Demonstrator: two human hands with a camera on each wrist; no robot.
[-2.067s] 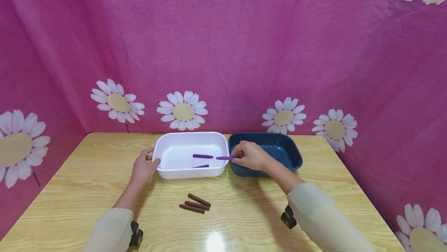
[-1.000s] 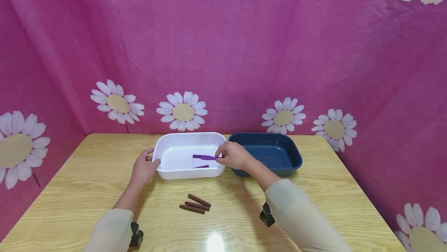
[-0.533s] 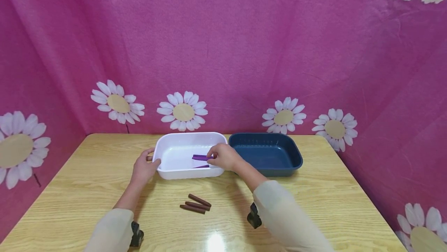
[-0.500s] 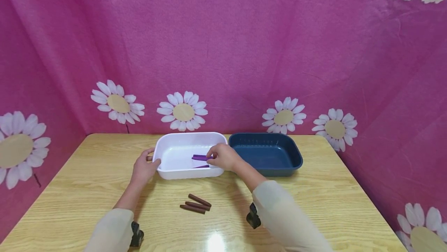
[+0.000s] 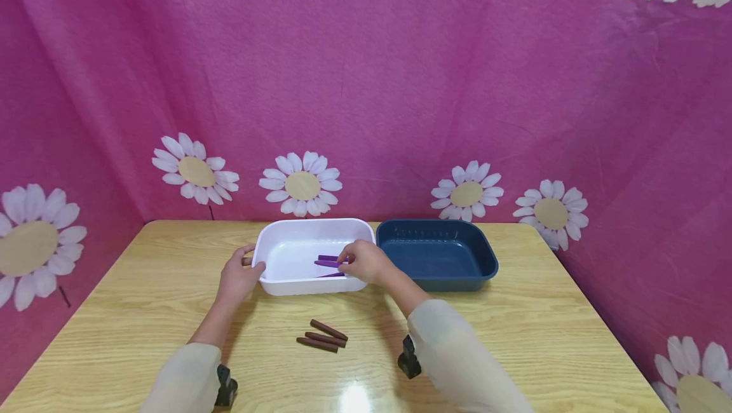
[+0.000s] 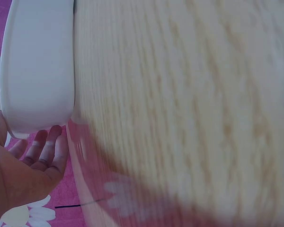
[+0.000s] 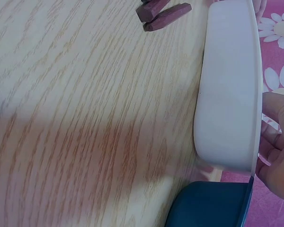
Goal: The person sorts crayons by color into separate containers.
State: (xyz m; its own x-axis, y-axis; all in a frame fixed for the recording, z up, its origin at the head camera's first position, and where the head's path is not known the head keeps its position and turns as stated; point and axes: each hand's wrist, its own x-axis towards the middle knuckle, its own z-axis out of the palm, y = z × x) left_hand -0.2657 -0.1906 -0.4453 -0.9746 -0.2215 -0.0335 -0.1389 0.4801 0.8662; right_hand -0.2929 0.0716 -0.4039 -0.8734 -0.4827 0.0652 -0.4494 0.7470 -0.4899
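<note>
Pinching purple stick [image 5: 328,264] lengthwise left-right over white tray [image 5: 286,284], right-hand fingers [image 5: 345,263] closed.

Head view: high and set back, facing forward and down over the whole worktop [image 5: 143,311] toward the pink curtain [image 5: 366,82]. Left wrist view: very close, low beside the white tub [image 6: 38,66], rolled sideways. Right wrist view: equally close, skimming the worktop past the same tub's other end. Shared by all three: white tub and wood surface.
</note>
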